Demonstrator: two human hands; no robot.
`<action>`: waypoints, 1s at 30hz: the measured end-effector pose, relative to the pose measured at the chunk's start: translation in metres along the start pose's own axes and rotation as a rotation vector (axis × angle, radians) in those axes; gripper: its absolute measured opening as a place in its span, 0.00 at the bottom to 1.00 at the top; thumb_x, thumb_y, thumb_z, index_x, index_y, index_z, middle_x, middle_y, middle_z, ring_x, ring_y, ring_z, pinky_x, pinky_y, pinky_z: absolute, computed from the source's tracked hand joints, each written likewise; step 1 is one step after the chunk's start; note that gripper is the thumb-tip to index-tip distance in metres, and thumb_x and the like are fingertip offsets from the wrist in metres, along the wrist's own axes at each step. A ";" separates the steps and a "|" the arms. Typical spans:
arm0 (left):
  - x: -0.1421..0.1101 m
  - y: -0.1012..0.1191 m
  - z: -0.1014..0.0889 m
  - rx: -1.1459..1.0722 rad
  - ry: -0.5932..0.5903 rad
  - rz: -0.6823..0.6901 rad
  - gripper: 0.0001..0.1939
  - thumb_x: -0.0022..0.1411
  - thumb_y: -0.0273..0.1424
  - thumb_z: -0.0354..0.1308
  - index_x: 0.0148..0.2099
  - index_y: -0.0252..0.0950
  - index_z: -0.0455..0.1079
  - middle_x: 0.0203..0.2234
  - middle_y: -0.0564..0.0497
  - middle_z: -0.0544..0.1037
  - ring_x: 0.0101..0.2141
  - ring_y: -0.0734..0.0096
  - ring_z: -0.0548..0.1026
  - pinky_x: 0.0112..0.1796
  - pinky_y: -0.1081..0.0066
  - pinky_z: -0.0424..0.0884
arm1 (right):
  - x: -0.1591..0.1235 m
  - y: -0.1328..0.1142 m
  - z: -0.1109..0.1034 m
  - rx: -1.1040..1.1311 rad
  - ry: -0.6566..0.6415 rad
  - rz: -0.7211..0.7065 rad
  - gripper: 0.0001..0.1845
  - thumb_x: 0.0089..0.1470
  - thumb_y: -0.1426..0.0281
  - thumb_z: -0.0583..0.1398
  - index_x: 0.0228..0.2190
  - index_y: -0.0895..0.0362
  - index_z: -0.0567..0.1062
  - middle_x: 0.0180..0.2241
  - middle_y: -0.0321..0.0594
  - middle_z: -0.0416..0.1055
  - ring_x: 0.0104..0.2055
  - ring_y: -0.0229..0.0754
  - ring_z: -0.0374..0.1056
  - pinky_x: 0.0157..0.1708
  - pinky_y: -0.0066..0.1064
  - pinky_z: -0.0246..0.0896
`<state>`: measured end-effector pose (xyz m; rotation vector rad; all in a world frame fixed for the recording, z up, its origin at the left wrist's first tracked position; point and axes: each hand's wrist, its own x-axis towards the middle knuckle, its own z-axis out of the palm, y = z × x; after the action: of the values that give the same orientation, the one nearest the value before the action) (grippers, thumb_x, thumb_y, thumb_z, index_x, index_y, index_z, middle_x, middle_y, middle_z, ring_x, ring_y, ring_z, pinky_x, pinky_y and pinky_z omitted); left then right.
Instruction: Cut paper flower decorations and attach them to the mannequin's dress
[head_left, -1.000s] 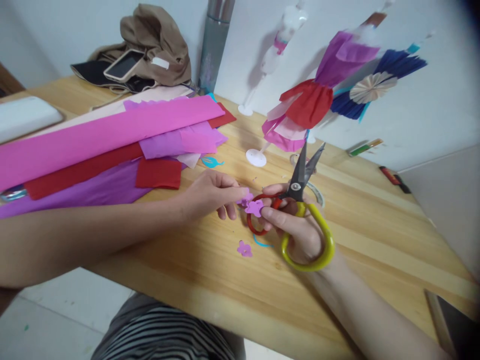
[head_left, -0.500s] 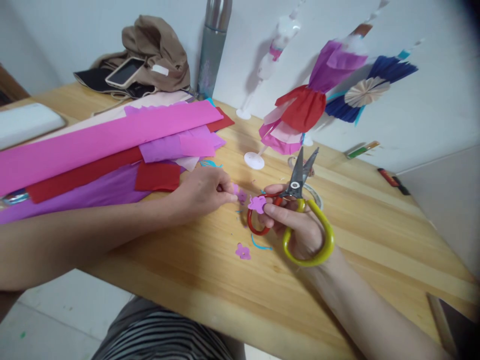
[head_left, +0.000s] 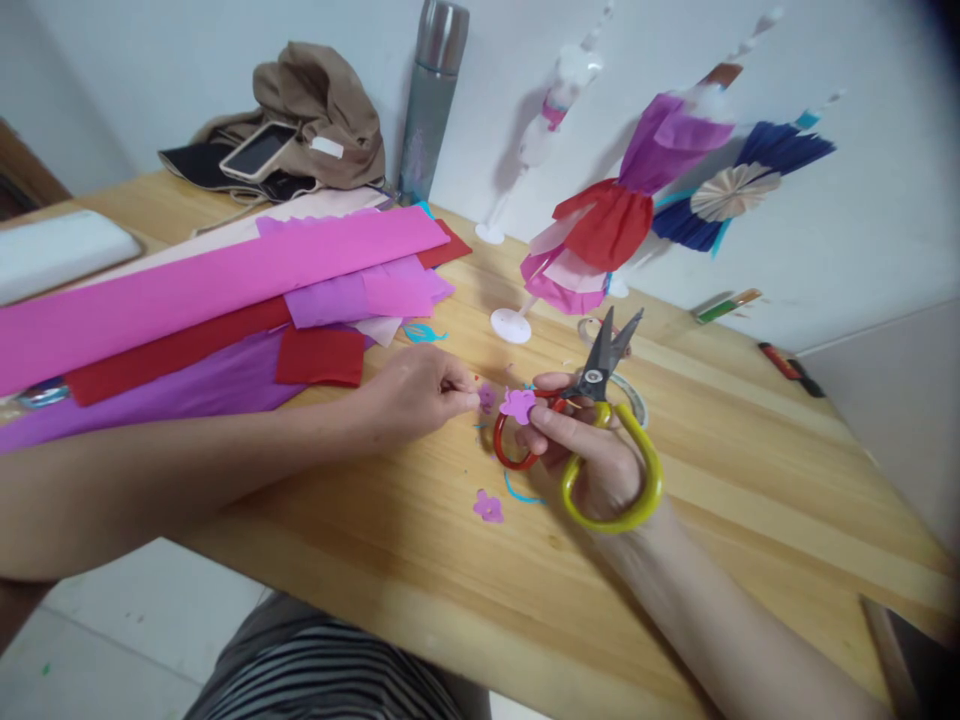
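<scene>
My right hand [head_left: 600,455] holds a pair of scissors [head_left: 595,376] with one yellow and one red handle, blades parted and pointing away. Between its thumb and finger is a small purple paper flower [head_left: 517,405]. My left hand [head_left: 420,395] is closed in a pinch just left of that flower; whatever is in its fingertips is too small to make out. Right by those fingertips, a darker purple flower [head_left: 487,397] appears to lie on the table. Another purple paper flower [head_left: 488,506] rests nearer me, beside a thin blue paper strip [head_left: 523,490].
Folded pink paper [head_left: 225,275] and red and purple sheets cover the left of the wooden table [head_left: 750,480]. Behind stand a grey bottle [head_left: 430,110] and paper-dressed figures [head_left: 611,225] on white bases. A tape roll [head_left: 634,400] lies behind the scissors; a dark device [head_left: 911,650] sits lower right.
The pink bit seen at my left fingertips is no longer visible there. The flower in my right hand now shows its face more fully. The whole view has shifted slightly.
</scene>
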<state>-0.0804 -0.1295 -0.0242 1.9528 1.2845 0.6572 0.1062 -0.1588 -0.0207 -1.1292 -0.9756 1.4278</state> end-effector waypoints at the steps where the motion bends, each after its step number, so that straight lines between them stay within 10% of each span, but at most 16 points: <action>1: 0.001 -0.001 -0.001 -0.002 0.001 0.000 0.16 0.58 0.29 0.55 0.19 0.33 0.65 0.15 0.58 0.62 0.21 0.79 0.59 0.26 0.72 0.49 | 0.000 0.000 -0.001 0.000 0.004 0.000 0.21 0.33 0.69 0.73 0.31 0.53 0.73 0.15 0.27 0.66 0.17 0.35 0.61 0.21 0.30 0.56; 11: 0.008 -0.015 -0.009 0.271 -0.056 -0.021 0.17 0.58 0.28 0.55 0.17 0.36 0.60 0.16 0.53 0.64 0.24 0.72 0.61 0.30 0.69 0.54 | 0.004 -0.003 -0.006 0.011 -0.003 -0.043 0.20 0.35 0.69 0.73 0.31 0.53 0.72 0.15 0.27 0.64 0.18 0.35 0.61 0.21 0.30 0.55; 20: -0.001 -0.003 -0.019 0.822 -0.281 0.178 0.16 0.63 0.18 0.47 0.44 0.30 0.75 0.39 0.40 0.79 0.34 0.61 0.75 0.28 0.69 0.60 | 0.003 0.001 -0.004 -0.003 0.055 -0.036 0.18 0.31 0.70 0.72 0.28 0.53 0.74 0.14 0.27 0.66 0.17 0.34 0.60 0.19 0.27 0.56; 30: 0.003 -0.012 -0.009 0.763 -0.186 0.198 0.13 0.66 0.29 0.51 0.39 0.30 0.77 0.37 0.40 0.79 0.33 0.63 0.75 0.31 0.67 0.67 | 0.003 0.003 -0.001 0.025 0.056 -0.042 0.17 0.29 0.72 0.72 0.27 0.54 0.76 0.13 0.28 0.67 0.15 0.34 0.60 0.18 0.28 0.56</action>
<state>-0.0922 -0.1213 -0.0279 2.7005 1.3471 0.0448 0.1062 -0.1566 -0.0238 -1.1181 -0.9342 1.3637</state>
